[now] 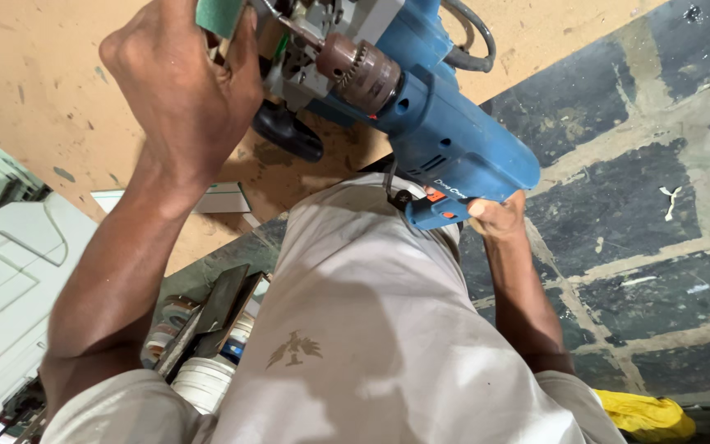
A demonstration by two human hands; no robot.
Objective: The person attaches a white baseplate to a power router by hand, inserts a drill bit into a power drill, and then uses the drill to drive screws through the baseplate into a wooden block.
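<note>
Head view, looking down along the person's body. The blue corded electric drill is being held in front of the torso, above the edge of a tan wooden board that is serving as the desk. Its metal keyed chuck is pointing toward the upper left, and a black power cord is looping off the housing near the top edge.

The right hand is wrapping the drill's handle from below, its grip clamped on the handle beside the orange switch. The left hand is closing into a fist by the chuck end, its grip clamped on a green-faced piece; what that piece is cannot be told, since the frame is cutting it off. A black knob-like part is hanging just below the chuck.

Handling, as a judgement: the drill is looking heavy at the front, rigid and hard-shelled, not fragile. The moulded handle is offering the surest hold, with a 2nd hand steadying near the nose and clear of the chuck. The cord is likely to drag and snag.

Below the board, 1 white plastic bucket with flat tools is standing on the dark stone floor; a yellow cloth is lying at the lower right.
</note>
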